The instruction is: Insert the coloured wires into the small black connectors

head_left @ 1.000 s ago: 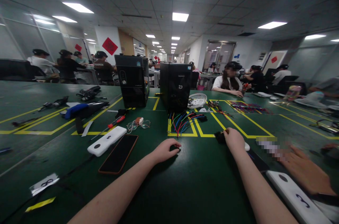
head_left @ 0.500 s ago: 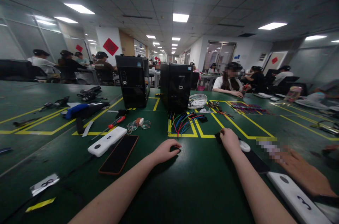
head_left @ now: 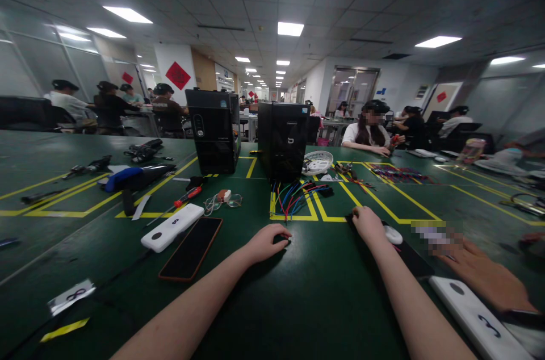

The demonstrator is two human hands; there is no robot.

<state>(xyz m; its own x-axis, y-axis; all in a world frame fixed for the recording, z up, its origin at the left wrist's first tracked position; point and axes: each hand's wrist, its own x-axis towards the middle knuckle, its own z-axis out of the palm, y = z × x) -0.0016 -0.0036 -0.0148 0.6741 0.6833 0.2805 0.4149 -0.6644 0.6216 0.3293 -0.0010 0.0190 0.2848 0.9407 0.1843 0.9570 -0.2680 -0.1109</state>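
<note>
My left hand (head_left: pixel 268 242) rests on the green table (head_left: pixel 315 303), fingers loosely bent. A dark gap shows between thumb and forefinger, and I see nothing held there. My right hand (head_left: pixel 367 225) lies by the far left end of a black mat (head_left: pixel 411 260). Its fingers are curled, and what they may hold is hidden. A white mouse-like object (head_left: pixel 394 234) sits on the mat, just right of my right wrist. Beyond my hands lie several coloured wires (head_left: pixel 290 198), in front of a black computer case (head_left: pixel 283 141).
Left are a phone (head_left: pixel 191 249), a white numbered power bank-like block (head_left: pixel 172 227), a red screwdriver (head_left: pixel 187 196) and glasses (head_left: pixel 234 200). Another computer case (head_left: pixel 212 133) and a white basket (head_left: pixel 318 162) stand farther back. Another person's hand (head_left: pixel 489 275) and a white block (head_left: pixel 477 314) are right.
My hands stay in place. The other person's hand on the right shifts slightly, and the person across the table moves their head and hand a little.
</note>
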